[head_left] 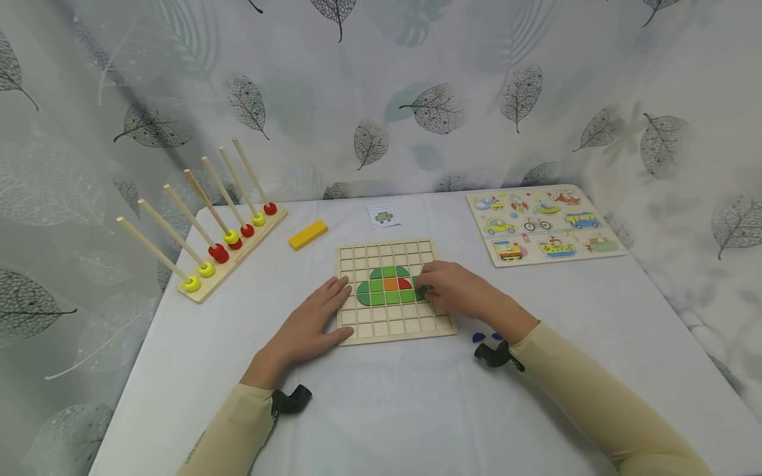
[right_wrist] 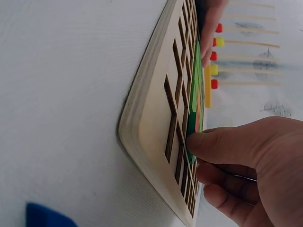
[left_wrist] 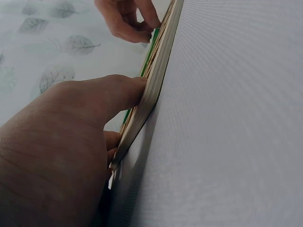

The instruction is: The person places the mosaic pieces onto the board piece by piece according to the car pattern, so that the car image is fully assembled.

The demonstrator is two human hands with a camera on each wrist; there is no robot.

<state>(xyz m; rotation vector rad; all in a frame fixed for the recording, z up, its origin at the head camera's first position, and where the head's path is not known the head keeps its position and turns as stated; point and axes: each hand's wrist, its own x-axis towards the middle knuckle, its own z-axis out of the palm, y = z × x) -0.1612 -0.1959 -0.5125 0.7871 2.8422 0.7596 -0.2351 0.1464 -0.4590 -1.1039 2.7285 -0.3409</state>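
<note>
A square wooden grid board (head_left: 411,326) lies on the white table, holding green tiles (head_left: 391,297) laid in a rounded shape. Among them sit an orange tile (head_left: 390,284) and a red quarter-round tile (head_left: 404,283). My left hand (head_left: 309,322) rests along the board's left edge with fingers spread and the thumb (left_wrist: 124,91) on its near left corner. At the right end of the shape, my right hand (head_left: 457,289) pinches a dark green tile (right_wrist: 191,124) at the grid between thumb and fingers. The fingers partly cover that tile in the head view.
A slanted peg stand (head_left: 210,283) with red and yellow beads stands at the left. Near it lies a yellow block (head_left: 307,235). A small picture card (head_left: 383,216) is behind the board, a vehicle puzzle (head_left: 536,225) at the back right. Blue pieces (head_left: 479,338) lie by the right wrist.
</note>
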